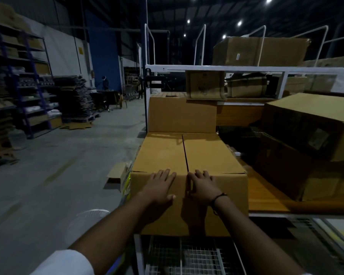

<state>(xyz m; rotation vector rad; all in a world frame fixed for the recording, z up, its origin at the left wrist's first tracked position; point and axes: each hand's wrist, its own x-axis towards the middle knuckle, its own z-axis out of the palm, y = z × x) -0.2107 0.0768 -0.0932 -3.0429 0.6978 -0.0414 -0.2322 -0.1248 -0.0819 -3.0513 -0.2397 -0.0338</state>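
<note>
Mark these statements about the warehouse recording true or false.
1. Both the left hand and the right hand rest, fingers spread, on the near top edge of the large brown cardboard box. True.
2. That box's top flaps stand open. False: they are folded shut and meet at a seam down the middle.
3. The dark wristband is worn by the left hand. False: it circles the wrist of the right hand.
4. A second plain brown cardboard box stands directly behind the first, rising higher. True.
</note>
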